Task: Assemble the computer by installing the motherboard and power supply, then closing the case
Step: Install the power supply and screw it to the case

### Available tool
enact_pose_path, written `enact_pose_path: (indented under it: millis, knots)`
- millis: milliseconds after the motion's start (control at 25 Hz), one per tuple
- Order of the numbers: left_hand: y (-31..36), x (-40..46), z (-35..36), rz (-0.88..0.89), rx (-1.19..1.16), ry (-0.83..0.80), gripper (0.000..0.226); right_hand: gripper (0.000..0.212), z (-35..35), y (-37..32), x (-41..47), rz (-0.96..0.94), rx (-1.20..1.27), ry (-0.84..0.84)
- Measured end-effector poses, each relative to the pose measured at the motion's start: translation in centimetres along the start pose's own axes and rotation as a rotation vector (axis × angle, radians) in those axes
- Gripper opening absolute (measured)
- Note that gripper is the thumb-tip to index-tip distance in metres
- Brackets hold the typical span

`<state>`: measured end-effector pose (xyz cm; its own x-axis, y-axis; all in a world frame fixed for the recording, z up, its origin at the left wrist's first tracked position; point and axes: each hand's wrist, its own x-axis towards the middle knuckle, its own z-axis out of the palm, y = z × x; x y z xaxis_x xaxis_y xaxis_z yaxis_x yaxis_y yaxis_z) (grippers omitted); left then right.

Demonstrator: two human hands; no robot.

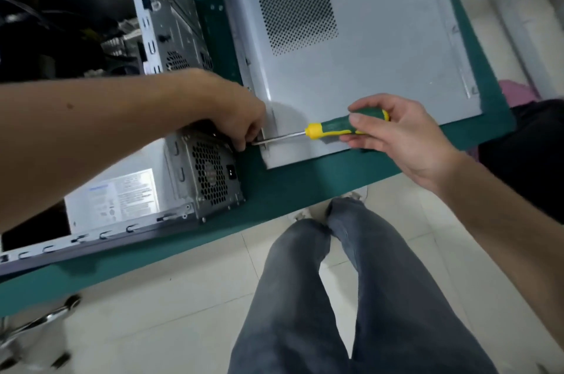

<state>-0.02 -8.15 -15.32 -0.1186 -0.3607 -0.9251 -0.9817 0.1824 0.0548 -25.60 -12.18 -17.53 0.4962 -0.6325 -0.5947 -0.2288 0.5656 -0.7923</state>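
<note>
Screwdriver [323,129] lay level, tip toward case [195,166]; right grip [393,132] clasped its handle, left grip [241,117] pinched the tip.

I count one open computer case [100,117], one power supply [210,172] in it, one loose side panel [366,47], one screwdriver [335,128], two hands: left hand [241,111], right hand [396,129]. One green table [305,187].

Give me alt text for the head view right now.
The right hand holds a green-and-yellow screwdriver, its tip at the rear of the power supply in the open case, where the left hand steadies it. A side panel lies flat on the green table.
</note>
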Motion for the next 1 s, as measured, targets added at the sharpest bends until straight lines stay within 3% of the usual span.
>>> enact_pose_path:
  millis: [200, 560, 800, 1000]
  knots:
    - [-0.4, 0.5, -0.3, -0.032, -0.012, 0.076, 0.010, 0.013, -0.4, 0.4, 0.5, -0.021, 0.020, 0.014]
    - [0.4, 0.3, 0.5, -0.069, 0.100, 0.052, 0.011, 0.011, 0.4, 0.3, 0.4, -0.023, -0.005, -0.023]
    - [-0.7, -0.6, 0.2, -0.035, -0.074, 0.137, 0.015, 0.010, -0.5, 0.0, 0.5, -0.040, 0.036, 0.009]
    - [-0.4, 0.0, 0.7, -0.059, -0.072, 0.084, 0.014, 0.012, -0.6, 0.2, 0.5, -0.020, 0.023, -0.016]
